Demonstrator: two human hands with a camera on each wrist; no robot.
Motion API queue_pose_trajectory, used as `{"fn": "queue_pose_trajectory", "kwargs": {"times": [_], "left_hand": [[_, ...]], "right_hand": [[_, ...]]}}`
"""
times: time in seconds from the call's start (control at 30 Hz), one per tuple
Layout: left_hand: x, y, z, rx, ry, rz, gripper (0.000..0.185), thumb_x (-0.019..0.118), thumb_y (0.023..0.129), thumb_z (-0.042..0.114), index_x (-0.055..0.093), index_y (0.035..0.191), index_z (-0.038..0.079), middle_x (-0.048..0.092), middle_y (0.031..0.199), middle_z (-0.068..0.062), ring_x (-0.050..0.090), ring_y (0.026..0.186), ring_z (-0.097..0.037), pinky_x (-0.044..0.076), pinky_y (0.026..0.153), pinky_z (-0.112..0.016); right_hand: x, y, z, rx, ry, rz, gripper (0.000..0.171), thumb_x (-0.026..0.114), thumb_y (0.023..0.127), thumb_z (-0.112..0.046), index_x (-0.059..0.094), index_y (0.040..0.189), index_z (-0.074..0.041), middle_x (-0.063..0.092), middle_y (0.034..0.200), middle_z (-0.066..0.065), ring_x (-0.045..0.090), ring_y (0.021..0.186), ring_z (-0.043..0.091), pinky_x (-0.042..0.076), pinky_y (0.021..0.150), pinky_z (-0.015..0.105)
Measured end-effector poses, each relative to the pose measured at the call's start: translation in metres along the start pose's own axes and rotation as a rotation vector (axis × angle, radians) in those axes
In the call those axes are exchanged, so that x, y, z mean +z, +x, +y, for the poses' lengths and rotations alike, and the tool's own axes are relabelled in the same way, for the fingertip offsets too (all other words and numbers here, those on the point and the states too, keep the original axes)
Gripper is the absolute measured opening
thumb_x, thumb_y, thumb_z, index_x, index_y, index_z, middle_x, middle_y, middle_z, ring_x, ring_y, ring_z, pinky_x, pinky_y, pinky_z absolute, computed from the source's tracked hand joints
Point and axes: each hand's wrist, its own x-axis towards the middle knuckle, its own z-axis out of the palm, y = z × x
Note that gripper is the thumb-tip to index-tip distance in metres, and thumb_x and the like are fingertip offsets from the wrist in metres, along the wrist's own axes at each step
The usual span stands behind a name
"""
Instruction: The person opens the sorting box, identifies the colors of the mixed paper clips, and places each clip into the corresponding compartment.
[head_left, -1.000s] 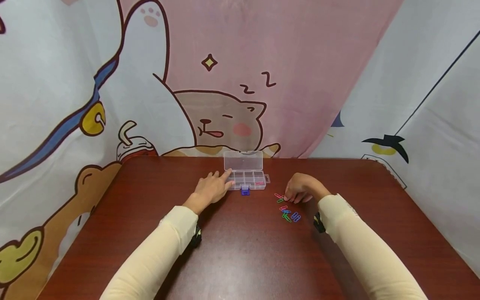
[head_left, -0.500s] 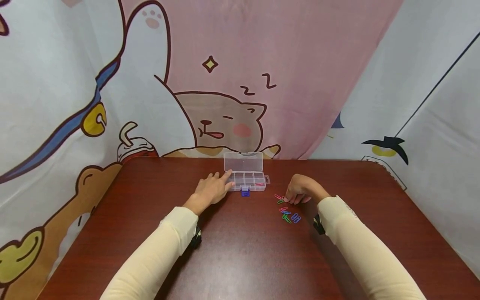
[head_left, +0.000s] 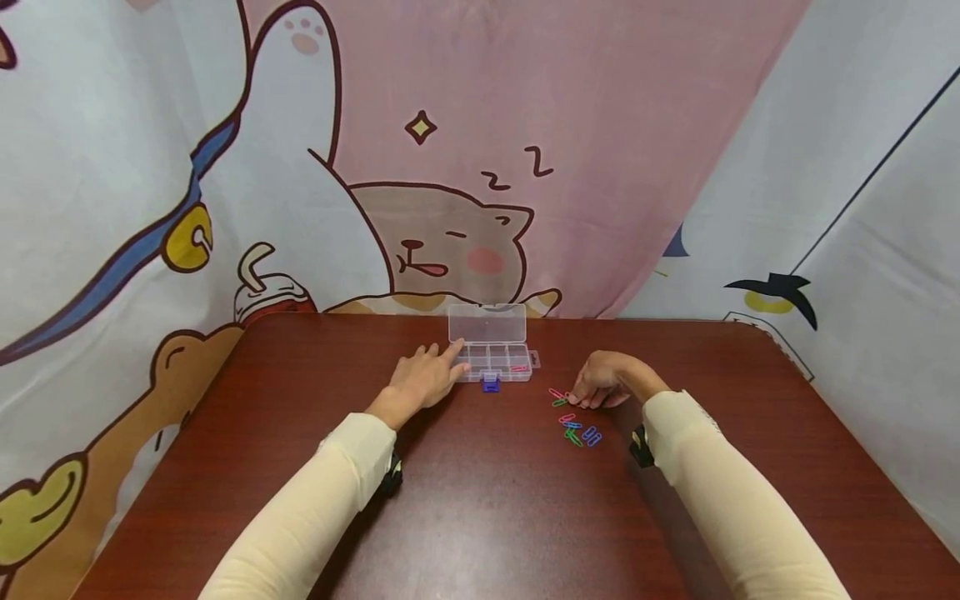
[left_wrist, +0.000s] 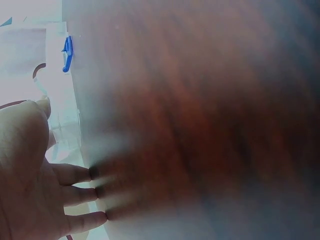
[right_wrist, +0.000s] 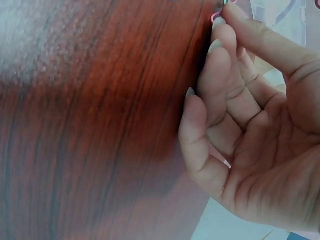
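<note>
Near the far edge of the dark wooden table, an open clear organizer box sits before a cartoon-cat curtain. Left hand rests flat, fingers straight, against the box; right hand curls its fingers onto scattered paper clips, whether pinching one I cannot tell.

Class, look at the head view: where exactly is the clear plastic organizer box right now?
The organizer box sits open near the table's far edge, centre of the head view, with the left hand touching its left end and the paper clips to its right.

Both arms in cream sleeves stretched forward, left hand palm down with fingers loosely extended and forefinger pointing ahead, right hand arched with wrist raised, its fingers curled downward close together, tips low, thumb alongside
</note>
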Motion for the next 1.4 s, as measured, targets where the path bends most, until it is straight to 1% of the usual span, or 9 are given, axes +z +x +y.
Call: {"fn": "queue_pose_trajectory", "kwargs": {"times": [0.23, 0.4, 0.53, 0.63, 0.8, 0.93, 1.17, 1.23, 1.4], "left_hand": [[0.0, -0.001, 0.0, -0.001, -0.007, -0.009, 0.06, 0.027, 0.102, 0.057, 0.024, 0.156, 0.03, 0.04, 0.151, -0.018, 0.038, 0.138, -0.039, 0.037, 0.104, -0.059], [0.0, 0.0, 0.001, -0.006, -0.006, -0.013, 0.06, 0.027, 0.102, 0.057, 0.024, 0.156, 0.03, 0.04, 0.152, -0.018, 0.037, 0.139, -0.039, 0.036, 0.104, -0.059], [0.0, 0.0, 0.001, -0.005, -0.005, -0.011, 0.06, 0.027, 0.102, 0.057, 0.024, 0.156, 0.031, 0.04, 0.151, -0.018, 0.038, 0.138, -0.039, 0.037, 0.104, -0.059], [0.0, 0.0, 0.002, -0.005, -0.002, -0.013, 0.06, 0.027, 0.102, 0.057, 0.023, 0.156, 0.031, 0.04, 0.151, -0.017, 0.038, 0.138, -0.038, 0.037, 0.103, -0.059], [0.0, 0.0, 0.001, -0.006, 0.002, -0.015, 0.06, 0.027, 0.102, 0.057, 0.023, 0.156, 0.031, 0.04, 0.151, -0.017, 0.038, 0.138, -0.038, 0.038, 0.103, -0.059], [0.0, 0.0, 0.001, -0.009, 0.007, -0.012, 0.061, 0.026, 0.102, 0.058, 0.023, 0.156, 0.031, 0.04, 0.151, -0.017, 0.038, 0.138, -0.038, 0.038, 0.103, -0.059], [0.001, -0.001, 0.001, -0.011, 0.004, -0.015, 0.06, 0.026, 0.102, 0.058, 0.022, 0.156, 0.031, 0.04, 0.152, -0.017, 0.038, 0.139, -0.037, 0.037, 0.104, -0.059], [0.001, -0.001, 0.001, -0.011, 0.001, -0.015, 0.06, 0.026, 0.102, 0.058, 0.022, 0.156, 0.032, 0.04, 0.152, -0.017, 0.037, 0.139, -0.037, 0.037, 0.104, -0.058], [0.0, 0.0, 0.001, -0.008, 0.003, -0.011, 0.06, 0.026, 0.102, 0.058, 0.022, 0.156, 0.031, 0.04, 0.151, -0.017, 0.037, 0.139, -0.038, 0.037, 0.104, -0.059]], "right_hand": [[-0.004, -0.001, 0.003, 0.006, 0.023, -0.042, 0.018, 0.075, 0.085, -0.028, 0.074, 0.089, -0.01, 0.069, 0.073, -0.002, 0.062, 0.067, 0.012, 0.052, 0.064, 0.031], [-0.007, 0.0, 0.005, 0.013, 0.059, -0.041, 0.02, 0.076, 0.084, -0.031, 0.075, 0.089, -0.011, 0.069, 0.072, -0.002, 0.063, 0.067, 0.012, 0.052, 0.064, 0.031], [-0.009, 0.001, 0.009, 0.013, 0.112, -0.038, 0.021, 0.076, 0.084, -0.031, 0.076, 0.092, -0.012, 0.069, 0.073, -0.001, 0.065, 0.068, 0.012, 0.052, 0.064, 0.032], [-0.011, 0.002, 0.013, 0.014, 0.181, -0.041, 0.021, 0.075, 0.085, -0.03, 0.075, 0.096, -0.011, 0.071, 0.074, -0.001, 0.067, 0.069, 0.012, 0.052, 0.064, 0.031], [-0.014, 0.003, 0.016, 0.013, 0.314, -0.046, 0.028, 0.073, 0.087, -0.027, 0.071, 0.108, -0.007, 0.071, 0.077, -0.001, 0.068, 0.07, 0.011, 0.052, 0.065, 0.028], [-0.019, 0.002, 0.011, -0.023, 0.374, -0.059, 0.034, 0.07, 0.09, -0.026, 0.066, 0.115, -0.004, 0.07, 0.08, -0.002, 0.067, 0.072, 0.01, 0.053, 0.067, 0.028], [-0.018, 0.0, -0.003, -0.075, 0.474, -0.104, 0.045, 0.067, 0.093, -0.026, 0.057, 0.127, 0.002, 0.069, 0.08, -0.002, 0.069, 0.076, 0.011, 0.057, 0.075, 0.032], [-0.018, 0.001, -0.007, -0.089, 0.483, -0.116, 0.047, 0.066, 0.094, -0.025, 0.055, 0.129, 0.003, 0.069, 0.081, -0.002, 0.069, 0.077, 0.011, 0.057, 0.077, 0.032], [-0.017, 0.002, -0.014, -0.102, 0.5, -0.119, 0.048, 0.066, 0.094, -0.024, 0.054, 0.131, 0.003, 0.07, 0.083, -0.001, 0.07, 0.078, 0.012, 0.057, 0.079, 0.034]]}}
